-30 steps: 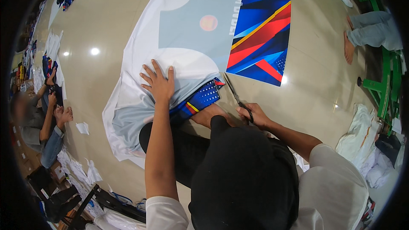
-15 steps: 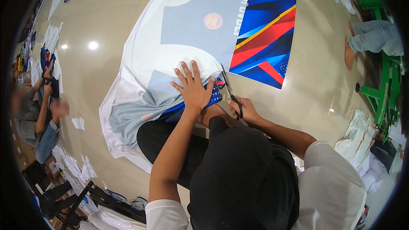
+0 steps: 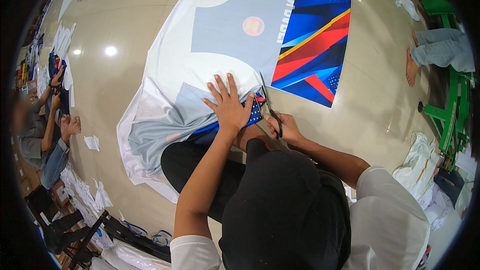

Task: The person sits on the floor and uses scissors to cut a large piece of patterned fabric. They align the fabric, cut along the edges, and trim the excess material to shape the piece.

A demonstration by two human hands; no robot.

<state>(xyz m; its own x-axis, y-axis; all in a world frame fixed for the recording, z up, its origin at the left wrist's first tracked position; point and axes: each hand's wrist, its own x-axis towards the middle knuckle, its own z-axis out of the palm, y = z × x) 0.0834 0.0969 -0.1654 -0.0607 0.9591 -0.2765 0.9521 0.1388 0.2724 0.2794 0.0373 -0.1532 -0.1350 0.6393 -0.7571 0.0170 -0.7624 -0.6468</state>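
While the left hand [image 3: 230, 115] lies palm down on the cloth [image 3: 167, 55], fingers spread and gripping nothing that shows, the right hand [image 3: 284, 128] is closed around the black handles of the scissors [image 3: 267, 96]. The blades point toward the far side, just beside the cloth's right edge; I cannot tell whether they bite into it.

White and pale grey, the cloth covers the floor [image 3: 110, 90] from the far side down to the person's black-clad leg [image 3: 177, 160], where it bunches in folds. A blue flap [image 3: 255, 113] with white dots shows between the left hand and the scissors. Farther right, a panel [image 3: 315, 40] in blue, red and yellow lies flat along the cloth; whether the two are joined is unclear.

At left, well apart, a co-worker [image 3: 32, 137] sits near a white scrap [image 3: 92, 143]. At far right, bare feet [image 3: 411, 69] show beside a green frame [image 3: 445, 112].
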